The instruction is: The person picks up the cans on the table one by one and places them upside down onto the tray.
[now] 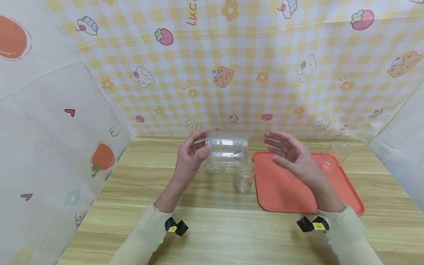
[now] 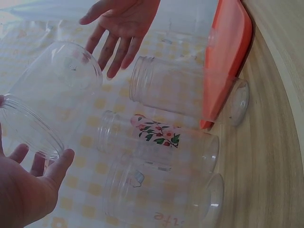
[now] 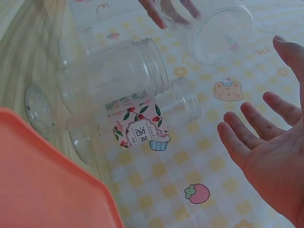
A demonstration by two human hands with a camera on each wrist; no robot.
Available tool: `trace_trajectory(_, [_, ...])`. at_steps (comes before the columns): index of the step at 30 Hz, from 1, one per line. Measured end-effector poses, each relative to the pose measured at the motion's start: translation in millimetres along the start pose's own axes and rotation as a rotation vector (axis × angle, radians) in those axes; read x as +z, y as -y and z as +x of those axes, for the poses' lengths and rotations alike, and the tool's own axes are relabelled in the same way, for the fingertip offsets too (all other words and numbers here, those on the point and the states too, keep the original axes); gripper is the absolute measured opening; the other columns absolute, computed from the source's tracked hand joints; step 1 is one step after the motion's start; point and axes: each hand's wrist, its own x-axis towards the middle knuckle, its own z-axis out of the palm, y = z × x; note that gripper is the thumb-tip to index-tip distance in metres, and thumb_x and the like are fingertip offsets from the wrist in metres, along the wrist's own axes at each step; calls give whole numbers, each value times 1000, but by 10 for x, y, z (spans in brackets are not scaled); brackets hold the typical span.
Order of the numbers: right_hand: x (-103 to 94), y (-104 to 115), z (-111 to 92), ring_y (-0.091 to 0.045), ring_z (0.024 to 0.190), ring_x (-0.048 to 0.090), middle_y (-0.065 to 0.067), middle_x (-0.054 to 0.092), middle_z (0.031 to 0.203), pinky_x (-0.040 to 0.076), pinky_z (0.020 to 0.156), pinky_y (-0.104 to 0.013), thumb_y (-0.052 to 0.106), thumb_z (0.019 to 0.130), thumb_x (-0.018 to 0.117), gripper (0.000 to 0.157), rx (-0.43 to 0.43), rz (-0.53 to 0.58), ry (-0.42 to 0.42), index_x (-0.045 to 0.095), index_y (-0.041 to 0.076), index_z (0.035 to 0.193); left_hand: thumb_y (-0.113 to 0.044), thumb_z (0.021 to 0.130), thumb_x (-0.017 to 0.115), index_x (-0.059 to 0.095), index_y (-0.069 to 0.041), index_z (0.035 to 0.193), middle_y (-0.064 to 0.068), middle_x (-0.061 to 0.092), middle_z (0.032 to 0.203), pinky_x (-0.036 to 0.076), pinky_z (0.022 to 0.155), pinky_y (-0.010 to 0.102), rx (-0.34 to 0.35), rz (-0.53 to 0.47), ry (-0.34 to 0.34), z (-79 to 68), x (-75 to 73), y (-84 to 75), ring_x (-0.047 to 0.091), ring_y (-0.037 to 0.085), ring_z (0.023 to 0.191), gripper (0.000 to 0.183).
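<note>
My left hand [image 1: 190, 158] grips a clear jar [image 1: 228, 149] by its threaded mouth end. The jar lies sideways in the air, above other jars on the table. Fingers and thumb curl round the rim in the left wrist view. Across a gap from the jar's base is my right hand [image 1: 293, 158], palm facing it, fingers relaxed and holding nothing. Below and behind the held jar stand several clear jars, one near the front [image 1: 245, 180]. In the right wrist view, one upright jar bears a floral label [image 3: 135, 123].
An orange-red tray [image 1: 281, 195] lies on the right of the wooden table [image 1: 218, 235], partly under my right forearm. Another clear jar [image 1: 336, 158] stands at the tray's far right corner. A yellow checked cloth [image 1: 251, 51] hangs behind the table.
</note>
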Motion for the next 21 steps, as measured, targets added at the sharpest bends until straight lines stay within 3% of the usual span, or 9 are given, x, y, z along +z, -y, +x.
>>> trace_trajectory(10, [24,-17,12,-47,139,35,-25,39,153,38,112,-48,-18,92,61,68,83,-12,-25,32,-7,152,-24,88,68,57,-1,138,13,56,133,57,91,42,0,-12,4,0,34,2,59,33,114,55])
trace_trajectory(21, [51,-48,28,-49,139,33,-26,37,154,37,112,-48,-16,91,64,71,73,9,-3,29,-10,152,-25,89,68,55,0,139,13,55,134,57,92,41,-13,-18,10,-3,69,23,57,37,117,58])
